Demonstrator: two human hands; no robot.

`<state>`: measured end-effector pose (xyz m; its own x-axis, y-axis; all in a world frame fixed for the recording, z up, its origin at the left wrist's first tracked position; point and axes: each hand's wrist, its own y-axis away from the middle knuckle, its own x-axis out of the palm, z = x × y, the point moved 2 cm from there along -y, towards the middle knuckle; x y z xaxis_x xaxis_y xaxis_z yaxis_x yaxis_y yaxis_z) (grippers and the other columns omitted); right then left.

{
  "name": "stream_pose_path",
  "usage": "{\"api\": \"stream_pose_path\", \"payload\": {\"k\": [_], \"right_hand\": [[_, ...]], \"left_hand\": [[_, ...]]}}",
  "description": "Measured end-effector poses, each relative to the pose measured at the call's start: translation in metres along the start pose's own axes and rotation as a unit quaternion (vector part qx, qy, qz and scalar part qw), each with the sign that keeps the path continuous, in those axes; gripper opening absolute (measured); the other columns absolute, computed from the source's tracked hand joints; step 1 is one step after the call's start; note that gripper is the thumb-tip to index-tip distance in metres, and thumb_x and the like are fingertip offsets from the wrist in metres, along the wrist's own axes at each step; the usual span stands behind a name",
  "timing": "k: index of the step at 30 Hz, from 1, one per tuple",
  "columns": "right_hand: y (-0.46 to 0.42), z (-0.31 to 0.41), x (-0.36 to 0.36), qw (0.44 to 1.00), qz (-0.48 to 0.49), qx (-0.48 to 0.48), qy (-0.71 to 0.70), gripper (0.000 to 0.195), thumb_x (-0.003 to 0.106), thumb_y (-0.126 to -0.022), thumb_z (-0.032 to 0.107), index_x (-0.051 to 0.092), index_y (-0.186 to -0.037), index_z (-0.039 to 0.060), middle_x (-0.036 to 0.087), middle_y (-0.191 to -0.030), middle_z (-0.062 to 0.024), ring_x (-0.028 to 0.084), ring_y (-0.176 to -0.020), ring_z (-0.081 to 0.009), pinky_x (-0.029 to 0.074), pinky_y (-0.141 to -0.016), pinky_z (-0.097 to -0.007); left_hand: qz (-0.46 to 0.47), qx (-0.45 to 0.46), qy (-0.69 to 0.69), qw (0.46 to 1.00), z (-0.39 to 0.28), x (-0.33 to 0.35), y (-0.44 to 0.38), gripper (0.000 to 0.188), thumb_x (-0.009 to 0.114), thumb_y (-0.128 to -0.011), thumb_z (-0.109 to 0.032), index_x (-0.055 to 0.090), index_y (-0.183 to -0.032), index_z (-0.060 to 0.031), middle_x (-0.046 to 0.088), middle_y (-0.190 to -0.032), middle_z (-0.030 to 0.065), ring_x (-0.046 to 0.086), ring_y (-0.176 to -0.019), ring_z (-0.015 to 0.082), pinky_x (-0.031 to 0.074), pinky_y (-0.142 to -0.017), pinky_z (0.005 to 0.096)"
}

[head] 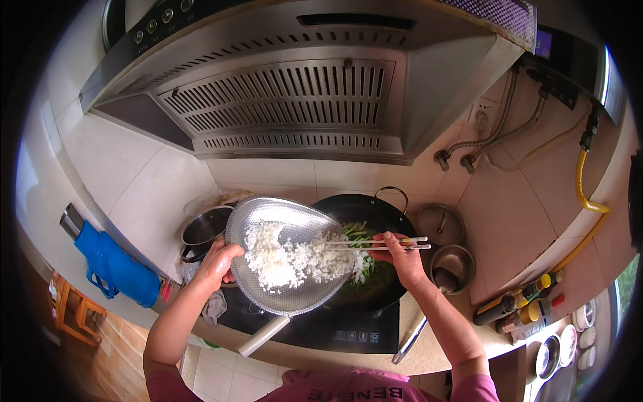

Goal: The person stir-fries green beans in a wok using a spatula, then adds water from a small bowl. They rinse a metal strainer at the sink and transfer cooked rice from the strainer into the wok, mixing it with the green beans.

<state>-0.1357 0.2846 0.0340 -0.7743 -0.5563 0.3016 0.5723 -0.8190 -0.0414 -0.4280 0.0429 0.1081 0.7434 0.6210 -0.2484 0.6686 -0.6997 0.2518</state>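
My left hand [219, 264] grips the left rim of a perforated metal strainer [296, 208], which is tilted down toward the right. White cooked rice [274, 256] is spread across the strainer and spills over its right edge. Under that edge sits a black wok [384, 291] with cut green vegetables [357, 233] in it, partly covered by fallen rice. A pair of chopsticks [382, 244] is held in my right hand [402, 256], their tips touching the rice near the lip. The strainer's pale handle [263, 335] points toward me.
A black cooktop [311, 331] lies beneath the wok, under a range hood [281, 95]. Left stands a metal pot [205, 228] and a blue thermos [118, 264]. A metal bowl [453, 264], a pot lid [441, 224] and sauce bottles [512, 301] are at right.
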Motion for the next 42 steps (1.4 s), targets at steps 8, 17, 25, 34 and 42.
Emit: {"api": "stream_pose_path", "payload": {"k": [8, 17, 25, 34, 42], "right_hand": [[-0.002, -0.002, 0.012, 1.0, -0.003, 0.001, -0.007, 0.04, 0.06, -0.095, 0.035, 0.062, -0.103, -0.0046, 0.067, -0.095, -0.0155, 0.069, -0.084, -0.0273, 0.059, -0.076, -0.0351], [-0.002, 0.004, -0.003, 1.0, -0.02, 0.002, -0.006, 0.04, 0.058, -0.096, 0.035, 0.061, -0.1, -0.0051, 0.066, -0.093, -0.0154, 0.069, -0.083, -0.028, 0.06, -0.075, -0.0352], [-0.001, 0.011, 0.004, 0.999, -0.002, -0.018, 0.032, 0.037, 0.057, -0.097, 0.031, 0.062, -0.101, -0.0055, 0.066, -0.096, -0.0158, 0.069, -0.083, -0.0267, 0.059, -0.076, -0.0359], [0.01, 0.024, -0.015, 0.998, 0.02, -0.012, 0.056, 0.036, 0.059, -0.096, 0.028, 0.062, -0.104, -0.0065, 0.068, -0.098, -0.0158, 0.07, -0.083, -0.0259, 0.059, -0.073, -0.0339], [0.021, 0.022, -0.01, 0.997, 0.021, -0.03, 0.068, 0.036, 0.057, -0.097, 0.028, 0.062, -0.104, -0.0064, 0.068, -0.099, -0.0156, 0.069, -0.085, -0.0248, 0.059, -0.075, -0.0343]], "left_hand": [[0.011, -0.002, -0.004, 1.0, 0.001, 0.0, -0.001, 0.027, 0.058, -0.077, -0.025, 0.062, -0.081, 0.0006, 0.058, -0.062, 0.0069, 0.048, -0.04, 0.0144, 0.034, -0.035, 0.0268], [0.013, 0.009, 0.002, 1.0, 0.001, 0.0, -0.001, 0.028, 0.058, -0.077, -0.026, 0.062, -0.079, 0.0015, 0.058, -0.06, 0.0068, 0.048, -0.04, 0.0139, 0.034, -0.035, 0.0273], [0.02, 0.001, -0.01, 1.0, -0.001, 0.001, 0.002, 0.026, 0.057, -0.078, -0.024, 0.061, -0.079, 0.0014, 0.055, -0.057, 0.0059, 0.046, -0.039, 0.0134, 0.032, -0.035, 0.0276], [0.021, 0.001, 0.014, 1.0, 0.003, 0.0, 0.002, 0.025, 0.057, -0.079, -0.024, 0.06, -0.078, 0.0006, 0.056, -0.058, 0.006, 0.045, -0.038, 0.0128, 0.032, -0.034, 0.027], [0.023, 0.021, -0.008, 0.999, -0.001, 0.003, -0.002, 0.029, 0.057, -0.078, -0.027, 0.062, -0.083, 0.0016, 0.057, -0.061, 0.0065, 0.047, -0.04, 0.0136, 0.034, -0.035, 0.0262]]}}
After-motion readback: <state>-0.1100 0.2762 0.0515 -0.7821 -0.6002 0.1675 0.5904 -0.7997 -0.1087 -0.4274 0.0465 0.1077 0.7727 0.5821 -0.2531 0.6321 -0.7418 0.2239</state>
